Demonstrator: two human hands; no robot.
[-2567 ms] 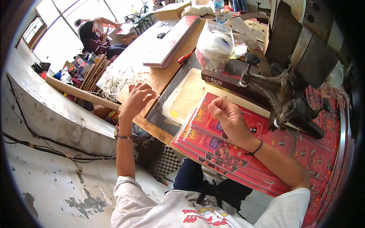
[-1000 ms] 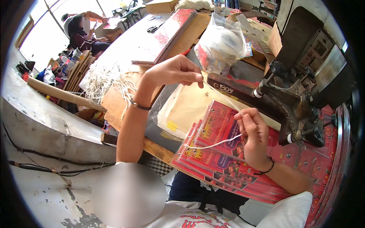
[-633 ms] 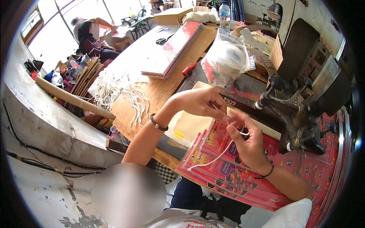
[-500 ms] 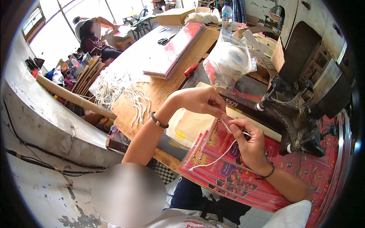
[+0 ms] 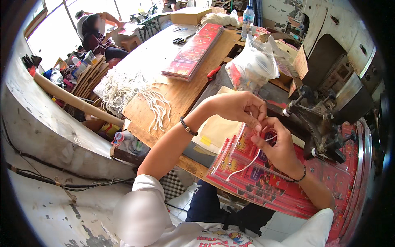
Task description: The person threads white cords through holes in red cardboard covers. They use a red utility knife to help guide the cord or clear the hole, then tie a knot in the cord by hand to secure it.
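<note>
A thin white cord (image 5: 247,166) is held in front of a seated wearer, above a stack of glossy red printed sheets with metal eyelets (image 5: 284,199). One end of the cord is pinched by the closed fingers of the left hand (image 5: 246,108), which is bent downward at the wrist. The cord is also gripped between the thumb and fingers of the right hand (image 5: 279,142), just beside the left hand; its loose tail is draped down below the right hand, over the sheets. Cream paper sheets (image 5: 212,131) are partly covered by the left hand. To the left of that hand, a loose heap of white cords (image 5: 127,88) is spread on a wooden desk (image 5: 179,99). Beyond the left hand, a clear plastic bag (image 5: 255,64) is seen. To the right of the right hand, a dark metal machine (image 5: 319,119) is placed.
</note>
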